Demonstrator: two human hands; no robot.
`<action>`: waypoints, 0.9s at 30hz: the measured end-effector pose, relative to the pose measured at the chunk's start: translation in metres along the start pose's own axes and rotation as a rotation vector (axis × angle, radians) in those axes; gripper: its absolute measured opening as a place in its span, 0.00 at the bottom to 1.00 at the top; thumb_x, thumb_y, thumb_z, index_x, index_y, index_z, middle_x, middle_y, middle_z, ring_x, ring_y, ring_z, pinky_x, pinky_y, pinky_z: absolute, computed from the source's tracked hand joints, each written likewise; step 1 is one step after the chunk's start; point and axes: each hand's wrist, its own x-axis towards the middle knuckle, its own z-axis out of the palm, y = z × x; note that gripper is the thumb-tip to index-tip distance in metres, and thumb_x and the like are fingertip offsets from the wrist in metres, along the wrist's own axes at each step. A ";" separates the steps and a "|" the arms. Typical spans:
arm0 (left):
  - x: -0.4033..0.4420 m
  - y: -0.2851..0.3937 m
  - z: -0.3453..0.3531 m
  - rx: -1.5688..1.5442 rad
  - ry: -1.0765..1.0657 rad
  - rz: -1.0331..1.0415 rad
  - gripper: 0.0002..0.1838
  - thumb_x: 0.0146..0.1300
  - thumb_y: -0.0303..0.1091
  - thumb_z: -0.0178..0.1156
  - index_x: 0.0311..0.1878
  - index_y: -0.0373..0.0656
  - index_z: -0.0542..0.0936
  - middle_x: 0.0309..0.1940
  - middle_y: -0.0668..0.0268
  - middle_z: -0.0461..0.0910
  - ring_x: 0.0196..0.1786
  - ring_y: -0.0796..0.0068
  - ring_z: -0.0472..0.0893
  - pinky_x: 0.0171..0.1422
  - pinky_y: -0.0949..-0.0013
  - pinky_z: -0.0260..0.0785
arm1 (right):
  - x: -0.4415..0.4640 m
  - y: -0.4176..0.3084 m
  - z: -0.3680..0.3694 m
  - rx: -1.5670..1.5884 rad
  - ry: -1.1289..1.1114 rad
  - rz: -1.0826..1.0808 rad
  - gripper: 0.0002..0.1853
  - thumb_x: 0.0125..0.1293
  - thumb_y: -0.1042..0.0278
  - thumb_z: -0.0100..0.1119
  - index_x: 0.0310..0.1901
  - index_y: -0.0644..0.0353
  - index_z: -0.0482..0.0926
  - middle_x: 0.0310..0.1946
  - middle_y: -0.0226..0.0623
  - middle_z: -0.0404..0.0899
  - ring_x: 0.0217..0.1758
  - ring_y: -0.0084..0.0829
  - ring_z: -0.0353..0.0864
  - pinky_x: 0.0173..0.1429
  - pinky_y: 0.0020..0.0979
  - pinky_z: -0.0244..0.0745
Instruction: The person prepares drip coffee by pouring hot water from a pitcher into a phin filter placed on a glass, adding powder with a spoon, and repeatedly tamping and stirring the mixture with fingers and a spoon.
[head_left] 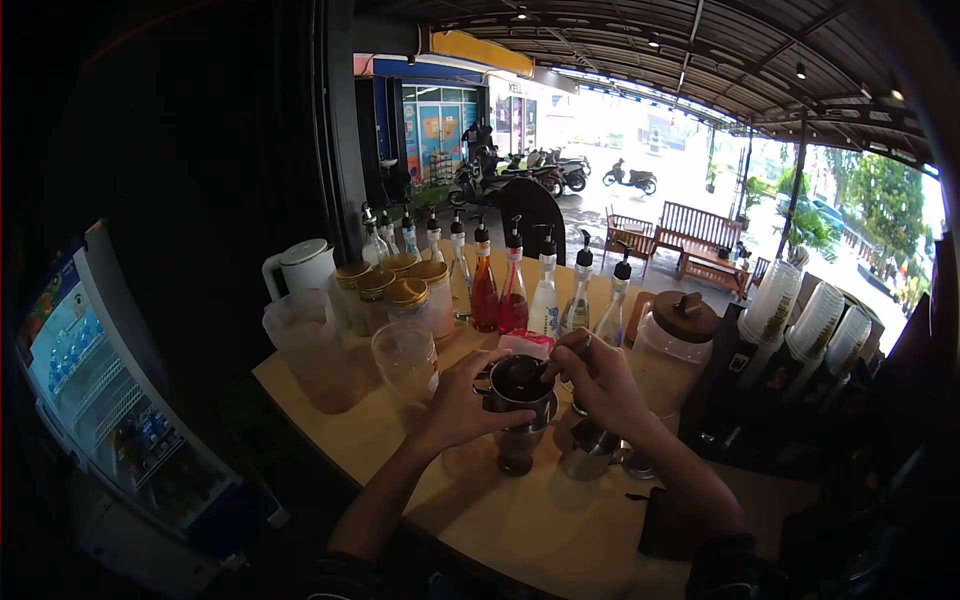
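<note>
My left hand [463,405] is wrapped around the side of a metal cup [497,402], thumb in front. Dark contents [522,376] show inside its mouth. With my right hand [603,384] I pinch the handle of what looks like a spoon [551,371], its lower end hidden in the cup. Directly below the cup a shiny metal vessel [515,455] stands on the table; whether the two touch I cannot tell. A small steel pitcher [590,455] sits beneath my right wrist. A red-and-white packet [526,345] lies just behind the cup.
Several pump bottles [514,290] line the back of the wooden table [470,530]. Gold-lidded jars [407,297], clear plastic pitchers [405,350] and a white kettle [305,265] stand left. A wooden-lidded jar [672,350] and stacked cups [770,305] stand right. A dark cloth [665,525] lies in front.
</note>
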 end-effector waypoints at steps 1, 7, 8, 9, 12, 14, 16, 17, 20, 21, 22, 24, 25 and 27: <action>0.000 -0.002 0.001 -0.016 -0.001 -0.020 0.45 0.40 0.43 0.79 0.61 0.35 0.70 0.55 0.57 0.75 0.56 0.68 0.78 0.59 0.65 0.73 | 0.000 0.000 0.001 0.000 0.001 0.000 0.07 0.71 0.70 0.51 0.39 0.66 0.75 0.27 0.36 0.82 0.33 0.23 0.83 0.38 0.26 0.74; -0.002 0.003 0.004 -0.011 0.072 0.050 0.44 0.40 0.43 0.79 0.62 0.39 0.71 0.52 0.60 0.75 0.52 0.69 0.78 0.62 0.65 0.69 | 0.002 -0.003 0.005 -0.017 -0.018 0.009 0.07 0.70 0.71 0.52 0.41 0.66 0.75 0.26 0.35 0.81 0.31 0.24 0.83 0.37 0.26 0.74; -0.002 0.004 0.005 0.076 0.136 0.142 0.43 0.42 0.43 0.78 0.62 0.40 0.70 0.52 0.60 0.74 0.50 0.69 0.79 0.63 0.64 0.68 | 0.004 -0.002 0.006 -0.031 -0.011 -0.019 0.07 0.69 0.70 0.54 0.41 0.66 0.75 0.26 0.34 0.80 0.30 0.23 0.81 0.37 0.26 0.73; -0.001 0.007 0.006 0.074 0.132 0.143 0.43 0.42 0.43 0.78 0.62 0.40 0.70 0.52 0.60 0.74 0.50 0.69 0.79 0.63 0.64 0.68 | 0.005 -0.002 0.007 -0.046 -0.003 -0.048 0.07 0.68 0.70 0.55 0.41 0.65 0.76 0.25 0.33 0.80 0.29 0.23 0.80 0.36 0.26 0.73; 0.003 0.021 0.004 0.172 0.207 0.248 0.31 0.53 0.44 0.71 0.56 0.37 0.74 0.43 0.60 0.78 0.43 0.65 0.80 0.59 0.58 0.65 | 0.006 -0.005 0.008 -0.179 -0.011 -0.062 0.07 0.66 0.70 0.59 0.41 0.64 0.76 0.24 0.32 0.77 0.27 0.22 0.75 0.36 0.25 0.71; 0.005 0.028 0.003 0.337 0.004 0.136 0.14 0.61 0.37 0.63 0.46 0.40 0.78 0.34 0.63 0.78 0.40 0.64 0.79 0.53 0.59 0.63 | 0.006 -0.008 0.015 -0.168 0.000 -0.098 0.08 0.64 0.70 0.60 0.41 0.64 0.75 0.25 0.31 0.76 0.27 0.21 0.73 0.36 0.25 0.70; 0.009 0.023 0.009 0.359 0.109 0.246 0.09 0.62 0.35 0.62 0.41 0.41 0.78 0.31 0.64 0.77 0.38 0.63 0.78 0.51 0.60 0.62 | 0.005 -0.010 0.015 -0.159 0.011 -0.135 0.09 0.63 0.69 0.62 0.42 0.63 0.75 0.25 0.30 0.76 0.27 0.21 0.71 0.35 0.25 0.69; 0.010 0.021 0.011 0.382 0.217 0.357 0.05 0.63 0.32 0.60 0.36 0.41 0.78 0.27 0.65 0.77 0.36 0.62 0.78 0.49 0.60 0.62 | 0.004 -0.012 0.013 -0.125 0.003 -0.133 0.11 0.64 0.69 0.62 0.44 0.63 0.75 0.27 0.31 0.77 0.29 0.20 0.73 0.37 0.24 0.70; 0.012 0.020 0.011 0.421 0.263 0.376 0.05 0.65 0.32 0.58 0.36 0.40 0.78 0.25 0.63 0.76 0.33 0.60 0.76 0.48 0.60 0.62 | -0.010 -0.013 -0.002 -0.119 -0.008 -0.039 0.13 0.64 0.69 0.62 0.47 0.63 0.74 0.30 0.31 0.78 0.32 0.19 0.75 0.39 0.23 0.70; 0.011 0.021 0.010 0.410 0.249 0.370 0.05 0.65 0.32 0.58 0.36 0.40 0.78 0.25 0.63 0.76 0.33 0.60 0.76 0.48 0.60 0.62 | -0.019 -0.011 -0.010 -0.148 -0.016 0.040 0.13 0.63 0.70 0.62 0.48 0.62 0.74 0.32 0.31 0.78 0.32 0.19 0.74 0.39 0.23 0.70; 0.009 0.021 0.008 0.413 0.260 0.336 0.06 0.65 0.32 0.58 0.36 0.40 0.78 0.26 0.62 0.77 0.32 0.60 0.76 0.48 0.60 0.62 | -0.027 -0.004 -0.018 -0.231 -0.005 0.073 0.12 0.64 0.70 0.60 0.47 0.62 0.74 0.33 0.32 0.78 0.31 0.21 0.74 0.39 0.25 0.71; 0.008 0.021 0.004 0.423 0.280 0.301 0.07 0.65 0.33 0.58 0.37 0.40 0.78 0.27 0.61 0.79 0.30 0.61 0.75 0.46 0.61 0.62 | -0.048 0.023 -0.037 -0.335 -0.006 0.064 0.12 0.65 0.69 0.59 0.47 0.63 0.75 0.33 0.33 0.78 0.31 0.24 0.75 0.40 0.27 0.72; 0.007 0.022 0.003 0.415 0.273 0.301 0.07 0.65 0.33 0.58 0.37 0.40 0.78 0.27 0.61 0.79 0.30 0.61 0.75 0.46 0.61 0.62 | -0.061 0.038 -0.045 -0.435 -0.015 0.042 0.12 0.66 0.68 0.58 0.47 0.63 0.75 0.33 0.34 0.79 0.32 0.26 0.76 0.41 0.30 0.73; 0.005 0.028 0.002 0.338 0.323 0.267 0.07 0.65 0.33 0.58 0.37 0.40 0.78 0.27 0.61 0.81 0.29 0.62 0.75 0.45 0.62 0.63 | -0.089 0.070 -0.059 -0.512 -0.017 0.140 0.12 0.66 0.67 0.56 0.47 0.65 0.75 0.34 0.38 0.79 0.33 0.31 0.77 0.41 0.32 0.73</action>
